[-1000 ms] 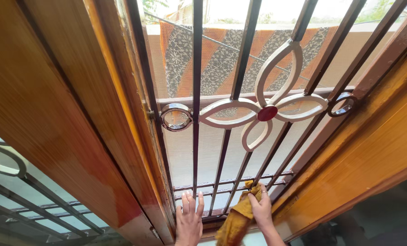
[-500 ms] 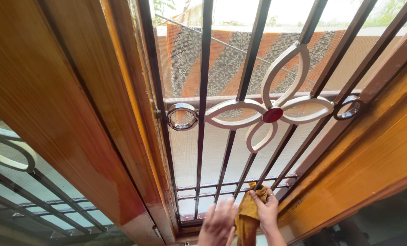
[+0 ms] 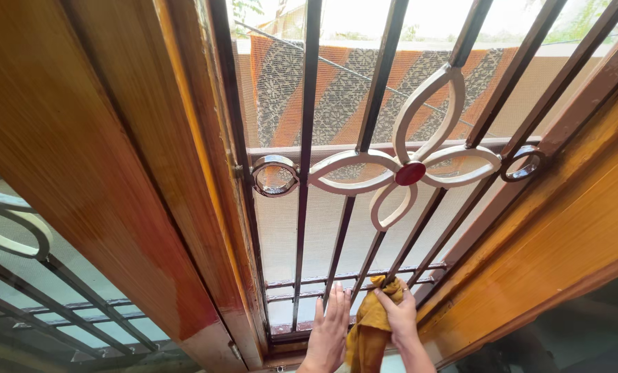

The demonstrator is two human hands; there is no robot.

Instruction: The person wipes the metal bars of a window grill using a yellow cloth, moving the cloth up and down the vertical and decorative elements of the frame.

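Hands at the foot of a window grille, one flat, one working a yellow cloth.

Wooden frame fills the left, glossy and streaked. Just right of it, the left hand lies spread and flat, fingers pointing up, against the lowest bars of the dark metal grille, holding nothing. Beside it, the right hand is closed around a bunched yellow cloth, pressing its top fold against the foot of a slanted bar near the bottom rail, the rest hanging down between the wrists. Above sit the cream petal ornament with its red centre and the mesh screen. To wipe well here, I judge the cloth should wrap right round each bar and run along it, the flat hand steadying, without pushing into the mesh.
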